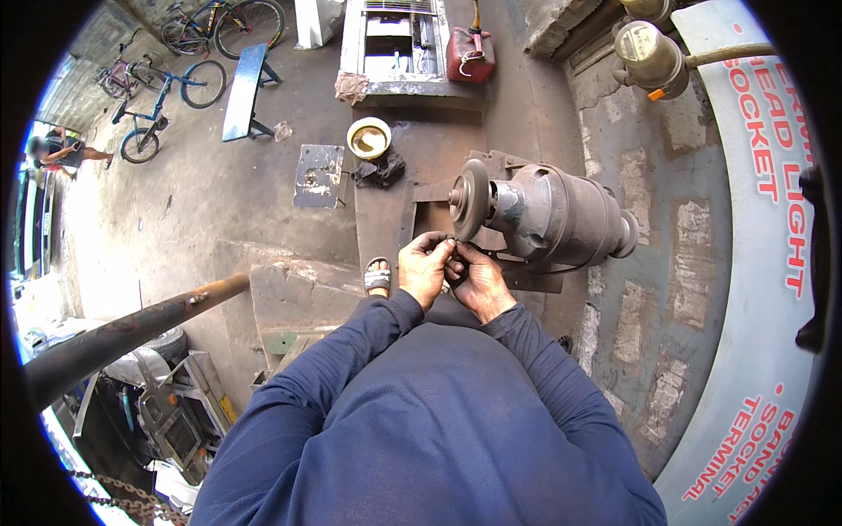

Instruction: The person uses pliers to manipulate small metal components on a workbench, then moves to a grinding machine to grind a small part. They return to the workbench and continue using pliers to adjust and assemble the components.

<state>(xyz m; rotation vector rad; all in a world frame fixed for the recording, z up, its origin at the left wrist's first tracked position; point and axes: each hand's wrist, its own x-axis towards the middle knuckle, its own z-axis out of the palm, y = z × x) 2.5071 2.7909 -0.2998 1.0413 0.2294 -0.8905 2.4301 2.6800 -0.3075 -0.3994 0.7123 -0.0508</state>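
Both of my hands meet close in front of me, just below the grinding wheel (pixel 472 200) of a bench grinder. My left hand (pixel 424 267) has its fingers bent and pinched around something small and dark. Against it, my right hand (pixel 481 279) curls its thumb and fingers onto the same spot. What they hold is mostly hidden by the fingers and too small to name. The grinder's grey, rounded motor (pixel 557 215) lies to the right of the wheel, on a rusty metal stand (pixel 430 191).
Beyond the grinder are a tub of murky liquid (pixel 368 138), a black rag (pixel 379 171), a metal box (pixel 318 175) and a red jerrycan (pixel 471 55). A rusty pole (pixel 140 329) juts in at left. A blue bench (pixel 245 92), bicycles (pixel 160 110) and a person (pixel 70 152) are farther off.
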